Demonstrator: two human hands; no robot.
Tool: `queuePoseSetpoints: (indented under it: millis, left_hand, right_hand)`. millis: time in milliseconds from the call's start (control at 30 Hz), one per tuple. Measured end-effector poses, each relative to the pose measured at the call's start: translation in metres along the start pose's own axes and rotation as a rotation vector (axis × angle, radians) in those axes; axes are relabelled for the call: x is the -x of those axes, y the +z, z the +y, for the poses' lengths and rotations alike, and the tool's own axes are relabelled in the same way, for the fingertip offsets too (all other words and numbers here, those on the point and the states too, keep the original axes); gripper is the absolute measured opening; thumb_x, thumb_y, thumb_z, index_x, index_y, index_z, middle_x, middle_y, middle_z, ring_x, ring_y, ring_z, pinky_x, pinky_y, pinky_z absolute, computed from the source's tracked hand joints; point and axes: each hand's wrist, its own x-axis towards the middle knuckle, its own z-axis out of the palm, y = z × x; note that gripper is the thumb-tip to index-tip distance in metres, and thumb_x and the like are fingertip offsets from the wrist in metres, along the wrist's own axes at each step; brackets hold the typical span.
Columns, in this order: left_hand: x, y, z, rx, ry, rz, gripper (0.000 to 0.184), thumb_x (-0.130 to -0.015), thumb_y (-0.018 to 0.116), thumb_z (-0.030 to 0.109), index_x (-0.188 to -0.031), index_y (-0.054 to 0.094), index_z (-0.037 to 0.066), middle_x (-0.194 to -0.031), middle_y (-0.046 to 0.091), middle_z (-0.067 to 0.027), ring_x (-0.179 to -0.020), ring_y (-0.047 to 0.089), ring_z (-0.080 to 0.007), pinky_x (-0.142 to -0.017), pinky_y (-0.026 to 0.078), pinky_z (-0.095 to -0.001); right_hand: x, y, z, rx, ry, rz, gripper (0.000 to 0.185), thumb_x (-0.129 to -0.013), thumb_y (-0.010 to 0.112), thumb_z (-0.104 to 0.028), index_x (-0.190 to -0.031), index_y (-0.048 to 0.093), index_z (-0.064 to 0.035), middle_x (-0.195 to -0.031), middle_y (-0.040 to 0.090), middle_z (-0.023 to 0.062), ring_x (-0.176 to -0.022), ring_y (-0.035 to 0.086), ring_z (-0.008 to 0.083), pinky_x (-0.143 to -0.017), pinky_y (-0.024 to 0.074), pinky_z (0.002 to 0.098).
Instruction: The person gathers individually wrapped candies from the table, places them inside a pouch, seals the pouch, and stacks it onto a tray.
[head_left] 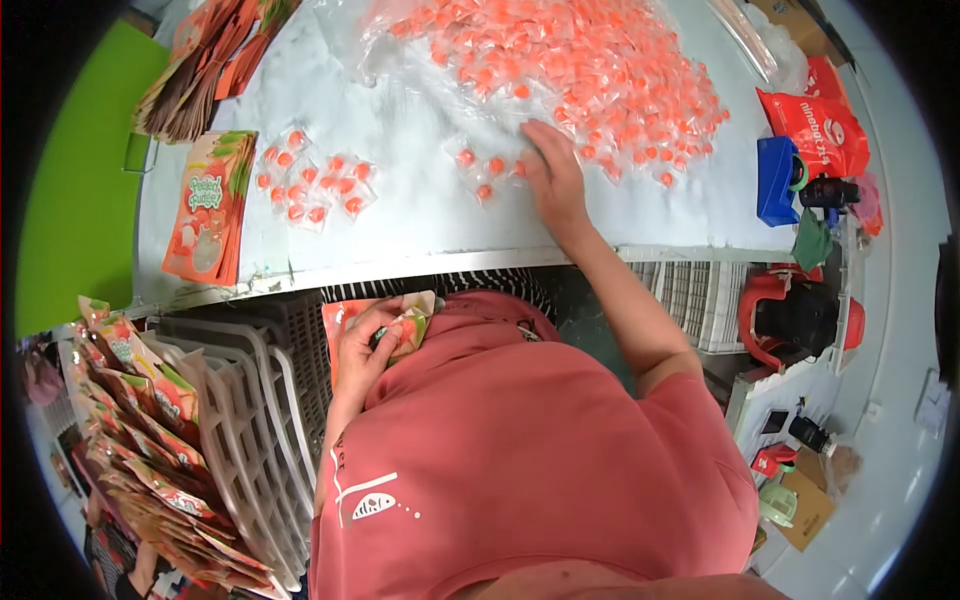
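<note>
Below the table edge, against my body, my left hand [362, 345] is closed around a red and green printed pouch [408, 332]. Its fingers wrap over the pouch, hiding part of it. Over the tabletop my right hand [556, 185] reaches out with fingers extended downward onto the surface. Just left of its fingers lie a few clear-wrapped candies with orange-red centres [484, 178]. Beyond it spreads a large pile of the same wrapped candies [580, 70]. A smaller group of candies [315, 182] sits further left.
A stack of flat printed pouches [210, 205] lies at the table's left, with more bundles [205, 65] behind. Filled pouches [150, 420] stand by plastic crates [255, 400] at lower left. A blue tape dispenser [776, 180] and red bag [815, 130] are at right.
</note>
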Motion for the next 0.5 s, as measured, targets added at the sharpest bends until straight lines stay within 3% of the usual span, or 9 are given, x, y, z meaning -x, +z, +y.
queuePoseSetpoints:
  millis: [100, 167, 200, 267, 400, 500]
  left_hand:
    - [-0.001, 0.001, 0.003, -0.012, 0.005, -0.007, 0.005, -0.09, 0.068, 0.007, -0.091, 0.067, 0.002, -0.12, 0.069, -0.0139, -0.112, 0.064, -0.0272, -0.095, 0.048, -0.0355]
    - [-0.003, 0.002, 0.01, -0.065, 0.052, 0.007, 0.006, -0.09, 0.069, 0.008, -0.092, 0.068, 0.002, -0.12, 0.069, -0.014, -0.112, 0.064, -0.0274, -0.094, 0.049, -0.036]
    - [-0.001, 0.002, 0.01, -0.065, 0.047, 0.015, 0.006, -0.09, 0.069, 0.008, -0.092, 0.068, 0.002, -0.12, 0.069, -0.014, -0.112, 0.064, -0.0274, -0.094, 0.049, -0.036]
    - [-0.001, 0.001, 0.01, -0.086, 0.065, 0.035, 0.006, -0.09, 0.069, 0.008, -0.091, 0.067, 0.002, -0.119, 0.069, -0.014, -0.11, 0.065, -0.028, -0.093, 0.05, -0.0364]
    - [0.002, -0.003, 0.008, -0.146, 0.133, 0.007, 0.006, -0.094, 0.064, 0.004, -0.095, 0.066, -0.001, -0.124, 0.066, -0.0147, -0.113, 0.062, -0.0228, -0.094, 0.049, -0.0328]
    - [0.004, -0.001, 0.009, -0.129, 0.105, 0.086, 0.006, -0.09, 0.068, 0.007, -0.09, 0.066, 0.002, -0.116, 0.07, -0.0135, -0.107, 0.067, -0.0296, -0.091, 0.051, -0.0365]
  right_hand:
    - [0.006, 0.013, -0.017, -0.138, 0.158, -0.172, 0.042, -0.093, 0.063, -0.019, -0.134, 0.058, -0.009, -0.141, 0.049, 0.0192, -0.125, 0.051, 0.0398, -0.109, 0.0378, 0.0468]
    - [0.004, 0.025, -0.023, 0.143, -0.14, -0.279, 0.058, -0.089, 0.07, -0.034, -0.14, 0.053, -0.0131, -0.145, 0.044, 0.0193, -0.132, 0.044, 0.0412, -0.112, 0.031, 0.0544]
    - [0.005, 0.029, -0.028, 0.136, -0.142, -0.285, 0.058, -0.089, 0.07, -0.034, -0.14, 0.053, -0.0131, -0.145, 0.044, 0.0193, -0.132, 0.044, 0.0412, -0.112, 0.031, 0.0544]
    - [-0.001, 0.036, -0.036, 0.258, -0.21, -0.426, 0.076, -0.082, 0.074, -0.048, -0.145, 0.047, -0.0152, -0.148, 0.041, 0.0195, -0.138, 0.037, 0.0411, -0.113, 0.0251, 0.0609]
    - [-0.011, 0.057, -0.034, 0.245, -0.276, -0.442, 0.083, -0.08, 0.076, -0.05, -0.147, 0.044, -0.0136, -0.15, 0.039, 0.0194, -0.14, 0.035, 0.0404, -0.113, 0.0253, 0.0622]
    - [-0.018, 0.075, -0.035, 0.151, -0.219, -0.391, 0.084, -0.079, 0.076, -0.051, -0.146, 0.045, -0.0119, -0.15, 0.038, 0.0199, -0.142, 0.033, 0.04, -0.113, 0.0247, 0.0628]
